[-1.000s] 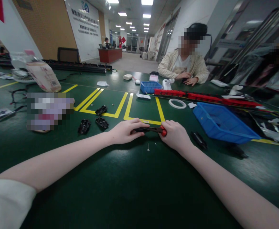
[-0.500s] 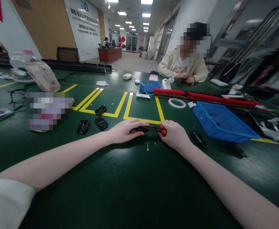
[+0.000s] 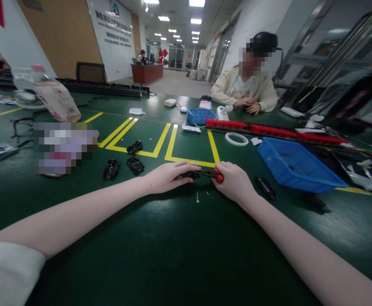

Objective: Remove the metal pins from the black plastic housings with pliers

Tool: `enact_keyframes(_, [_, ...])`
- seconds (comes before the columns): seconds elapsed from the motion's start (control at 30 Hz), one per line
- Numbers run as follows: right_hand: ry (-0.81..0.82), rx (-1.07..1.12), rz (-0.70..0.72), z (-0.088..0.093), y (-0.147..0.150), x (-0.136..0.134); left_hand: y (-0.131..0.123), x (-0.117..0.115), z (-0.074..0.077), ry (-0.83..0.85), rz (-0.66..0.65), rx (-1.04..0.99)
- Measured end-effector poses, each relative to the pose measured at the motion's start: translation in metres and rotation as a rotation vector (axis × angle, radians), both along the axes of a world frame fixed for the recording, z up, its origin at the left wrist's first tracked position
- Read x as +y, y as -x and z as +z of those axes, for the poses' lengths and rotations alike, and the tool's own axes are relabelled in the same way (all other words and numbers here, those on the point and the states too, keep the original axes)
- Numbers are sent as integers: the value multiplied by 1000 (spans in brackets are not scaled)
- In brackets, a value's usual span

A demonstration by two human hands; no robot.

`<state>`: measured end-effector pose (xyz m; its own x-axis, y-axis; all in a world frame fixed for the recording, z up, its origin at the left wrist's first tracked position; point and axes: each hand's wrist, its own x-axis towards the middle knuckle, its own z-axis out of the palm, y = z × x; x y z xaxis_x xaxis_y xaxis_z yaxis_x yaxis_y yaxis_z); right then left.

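Note:
My right hand (image 3: 232, 178) is closed around the red handles of a pair of pliers (image 3: 209, 173), whose dark jaws point left. Between the thumb and fingers of my left hand (image 3: 170, 175) is a small black part (image 3: 191, 174), mostly covered by the fingers. The jaws reach onto this part; exactly where they grip is too small to see. On the table just below lie a thin white piece (image 3: 198, 197) and a smaller sliver. Left of my left hand rest several similar black parts, one (image 3: 135, 164) being closest to the wrist.
A blue bin (image 3: 297, 168) stands at right, beside a black cylindrical object (image 3: 265, 188). Behind it runs a long red strip (image 3: 269, 129), with a white tape ring (image 3: 236, 139) in front. At left are a bottle (image 3: 57, 100) and a blurred flat object. A person (image 3: 245, 80) sits across the green table.
My left hand and the black part appear very slightly shifted to the right. Both hands keep their hold, and the view has moved a little.

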<state>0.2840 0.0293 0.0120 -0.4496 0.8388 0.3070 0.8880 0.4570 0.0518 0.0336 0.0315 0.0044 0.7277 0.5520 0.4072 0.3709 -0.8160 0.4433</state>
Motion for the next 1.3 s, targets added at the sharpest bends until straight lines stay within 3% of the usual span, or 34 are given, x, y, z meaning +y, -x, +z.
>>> enact_keyframes(0.7, [-28,-83,-13,3,3,-3,0,-1,-2,-72,60,30])
enact_keyframes(1.3, [-116,-148,22,2,2,0,0,0,-1,97,36,-67])
